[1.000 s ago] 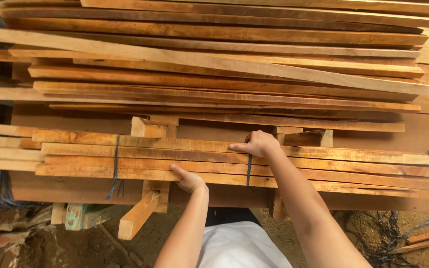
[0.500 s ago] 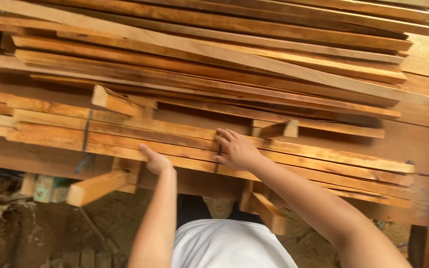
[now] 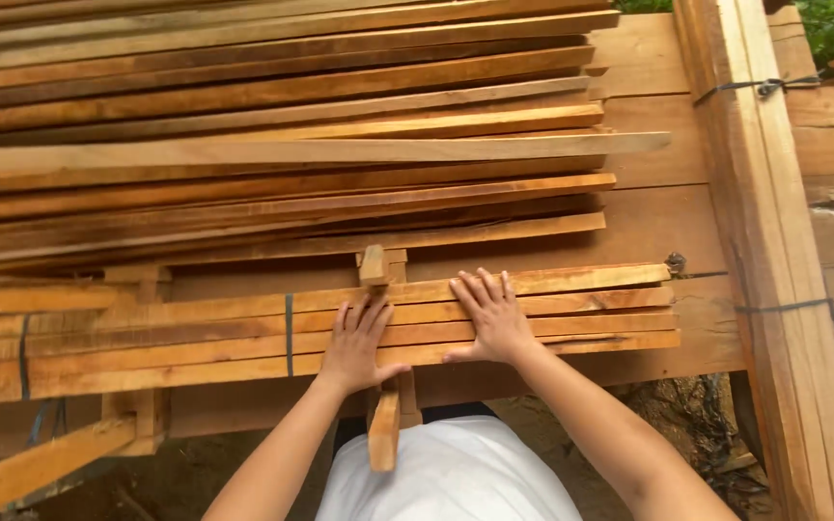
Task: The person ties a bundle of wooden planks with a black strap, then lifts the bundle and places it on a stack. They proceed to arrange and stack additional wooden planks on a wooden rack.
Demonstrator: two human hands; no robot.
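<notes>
Strapped bundle of wooden slats (image 3: 195, 342) lies across the worktop's near edge, below a loose stack of long boards (image 3: 272, 145); I see my left hand (image 3: 357, 342) and right hand (image 3: 490, 316) pressed flat on it, fingers spread, gripping nothing

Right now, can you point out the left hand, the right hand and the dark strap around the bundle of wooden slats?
left hand (image 3: 357, 342), head view, on the back of the hand.
right hand (image 3: 490, 316), head view, on the back of the hand.
dark strap (image 3: 289, 333), head view, on its band across the bundle of wooden slats (image 3: 571, 309).
</notes>
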